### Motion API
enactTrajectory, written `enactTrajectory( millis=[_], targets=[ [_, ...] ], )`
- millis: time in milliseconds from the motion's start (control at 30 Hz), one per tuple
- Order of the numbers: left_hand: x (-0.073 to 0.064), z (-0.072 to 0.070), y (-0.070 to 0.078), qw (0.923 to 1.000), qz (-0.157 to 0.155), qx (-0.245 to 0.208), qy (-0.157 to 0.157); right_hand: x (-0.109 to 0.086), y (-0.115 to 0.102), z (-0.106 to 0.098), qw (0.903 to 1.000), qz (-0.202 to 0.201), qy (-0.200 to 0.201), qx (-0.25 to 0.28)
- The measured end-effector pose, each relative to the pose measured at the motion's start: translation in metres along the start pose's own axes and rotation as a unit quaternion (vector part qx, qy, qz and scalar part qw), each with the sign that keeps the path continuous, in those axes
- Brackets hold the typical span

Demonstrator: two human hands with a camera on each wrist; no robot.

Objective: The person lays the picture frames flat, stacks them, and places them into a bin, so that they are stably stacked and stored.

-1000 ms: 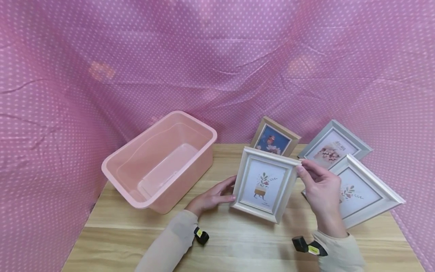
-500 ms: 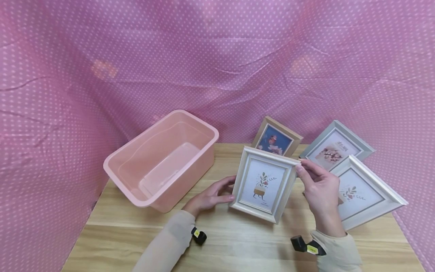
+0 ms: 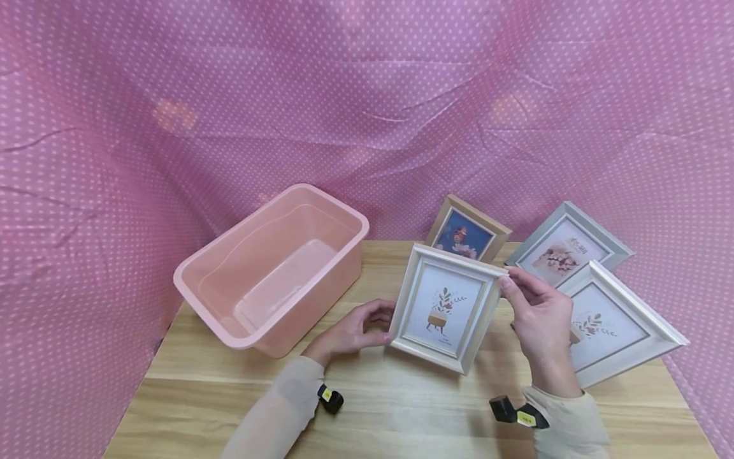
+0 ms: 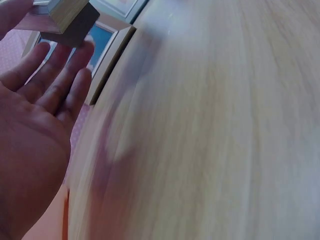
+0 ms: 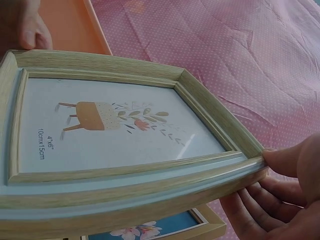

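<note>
My right hand (image 3: 541, 319) pinches the upper right corner of a cream picture frame (image 3: 441, 312), its thumb in front and fingers curled behind. The frame holds a print of a potted plant and leans back over the table. At its left edge is my left hand (image 3: 352, 331), with the thumb tip right at the edge and the fingers loosely bent. In the left wrist view, the relaxed fingers (image 4: 55, 75) of that hand reach behind the frame's lower corner. The right wrist view shows the print (image 5: 110, 122) close up, its lettering reading 4"x6".
An open pink bin (image 3: 338, 280) stands at the left. Behind the held frame is a tan frame (image 3: 499, 242) with a blue flower picture. A grey-blue frame (image 3: 613, 245) and a whitish frame (image 3: 636, 303) stand at the right. Polka-dot cloth (image 3: 367, 95) encloses the wooden table (image 3: 373, 408).
My left hand has shifted slightly left, its thumb sliding from the frame's face to its edge. The right hand keeps its pinch, and the held frame has barely moved.
</note>
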State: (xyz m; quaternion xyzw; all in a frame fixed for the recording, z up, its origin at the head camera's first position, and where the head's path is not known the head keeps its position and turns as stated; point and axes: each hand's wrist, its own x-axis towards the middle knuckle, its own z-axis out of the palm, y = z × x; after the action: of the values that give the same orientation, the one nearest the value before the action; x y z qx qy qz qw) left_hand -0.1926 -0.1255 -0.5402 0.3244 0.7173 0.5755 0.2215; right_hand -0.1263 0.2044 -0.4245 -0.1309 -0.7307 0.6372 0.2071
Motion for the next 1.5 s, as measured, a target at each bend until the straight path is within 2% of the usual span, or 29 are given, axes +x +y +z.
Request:
enactTrajectory(
  millis=[200,367,567,700,833,1000,1233,1367,1500],
  targets=[
    [-0.005,-0.002,0.0,0.9999,-0.003,0.01,-0.014,0.001,0.002,0.0,0.9998,-0.007,0.007,0.017],
    [-0.009,-0.001,0.0,0.9997,-0.007,0.013,-0.022,0.001,0.003,0.001,0.9999,-0.012,0.005,0.0],
    [-0.012,-0.001,0.001,0.9995,-0.022,0.023,-0.009,0.001,0.005,0.003,0.9997,-0.018,0.005,-0.018],
    [-0.013,-0.001,0.002,0.9993,-0.025,0.03,-0.004,0.002,0.006,0.003,0.9999,-0.011,0.007,0.0],
    [-0.015,-0.002,0.002,0.999,-0.026,0.036,-0.001,0.004,0.009,0.004,0.9991,-0.001,-0.004,0.042],
    [-0.02,-0.005,0.002,0.9987,-0.029,0.038,0.019,0.005,0.012,0.004,0.9966,0.006,-0.029,0.078],
    [-0.027,-0.01,0.003,0.9987,-0.012,0.012,0.049,0.003,0.017,0.003,0.9953,-0.001,-0.063,0.074],
    [-0.028,-0.01,0.003,0.9982,-0.003,0.002,0.061,0.003,0.018,0.003,0.9947,-0.007,-0.067,0.078],
    [-0.029,-0.011,0.002,0.9973,-0.004,-0.006,0.073,0.002,0.02,0.001,0.995,0.006,-0.068,0.073]
  ],
)
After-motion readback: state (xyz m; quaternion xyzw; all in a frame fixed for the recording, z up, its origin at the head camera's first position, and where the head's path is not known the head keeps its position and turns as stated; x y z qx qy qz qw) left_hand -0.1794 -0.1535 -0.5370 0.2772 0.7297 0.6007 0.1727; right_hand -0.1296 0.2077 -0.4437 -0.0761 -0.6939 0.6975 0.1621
